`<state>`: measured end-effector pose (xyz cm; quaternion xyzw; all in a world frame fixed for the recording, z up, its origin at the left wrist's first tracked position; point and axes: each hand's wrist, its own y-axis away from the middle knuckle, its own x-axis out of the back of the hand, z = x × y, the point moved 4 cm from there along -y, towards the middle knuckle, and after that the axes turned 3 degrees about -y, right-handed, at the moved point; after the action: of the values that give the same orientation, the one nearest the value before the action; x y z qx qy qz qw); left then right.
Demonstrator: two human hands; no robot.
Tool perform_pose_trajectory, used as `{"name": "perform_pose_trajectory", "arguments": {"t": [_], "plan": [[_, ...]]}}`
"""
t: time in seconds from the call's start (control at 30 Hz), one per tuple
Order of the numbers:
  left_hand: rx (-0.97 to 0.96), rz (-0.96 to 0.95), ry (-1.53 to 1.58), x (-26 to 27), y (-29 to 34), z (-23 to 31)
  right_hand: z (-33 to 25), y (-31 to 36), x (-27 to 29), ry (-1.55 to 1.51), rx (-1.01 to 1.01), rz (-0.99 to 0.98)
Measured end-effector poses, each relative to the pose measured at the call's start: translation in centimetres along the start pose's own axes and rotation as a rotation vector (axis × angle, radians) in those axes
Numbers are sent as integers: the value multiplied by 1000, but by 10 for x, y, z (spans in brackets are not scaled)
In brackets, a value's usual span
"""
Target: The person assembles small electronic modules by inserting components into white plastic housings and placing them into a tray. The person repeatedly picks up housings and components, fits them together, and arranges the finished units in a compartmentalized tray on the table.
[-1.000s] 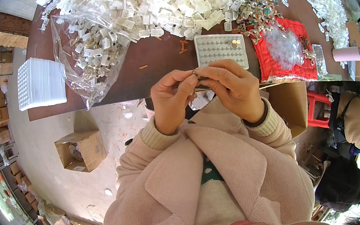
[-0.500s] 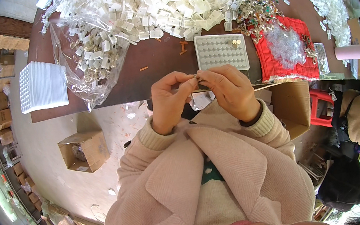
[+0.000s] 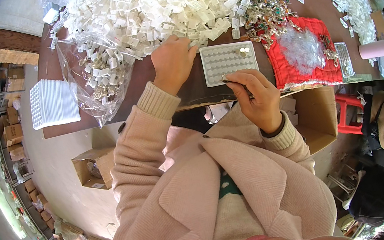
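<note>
My left hand [image 3: 172, 62] reaches to the near edge of a big pile of small clear-white plastic boxes [image 3: 149, 16]. Its back faces me, and most of its fingertips are hidden. In front of the shallow white tray with rows of round hollows [image 3: 213, 79], my right hand [image 3: 258, 99] is closed in a pinch. Between thumb and forefinger it holds a small dark metallic piece [image 3: 225, 78], too small to name. A few small round pale-gold pieces [image 3: 244, 51] lie in the tray's far right corner.
A stack of white trays [image 3: 54, 104] stands at the left, beside a clear plastic bag [image 3: 103, 112] of small parts. Tangled metal clasps [image 3: 266, 1] lie by a red cloth [image 3: 287, 68] heaped with clear bits. Cardboard boxes [image 3: 320, 120] and a red stool [image 3: 348, 109] stand below the table.
My hands were together over the table's front edge and have parted. The left has gone forward to the box pile; the right has moved slightly right, keeping its pinch. The view has shifted slightly.
</note>
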<state>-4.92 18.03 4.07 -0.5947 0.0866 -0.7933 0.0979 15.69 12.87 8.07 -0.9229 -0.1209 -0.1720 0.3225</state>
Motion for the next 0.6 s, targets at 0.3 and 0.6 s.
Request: {"name": "perform_pose_trajectory", "arguments": {"t": [0.3,0.6], "plan": [[121,167,220,17,19,-25,4,0,-1,-37,-62,11],[623,-96,1496,24,76,-8,9,1,-22,-495,-411,34]]}}
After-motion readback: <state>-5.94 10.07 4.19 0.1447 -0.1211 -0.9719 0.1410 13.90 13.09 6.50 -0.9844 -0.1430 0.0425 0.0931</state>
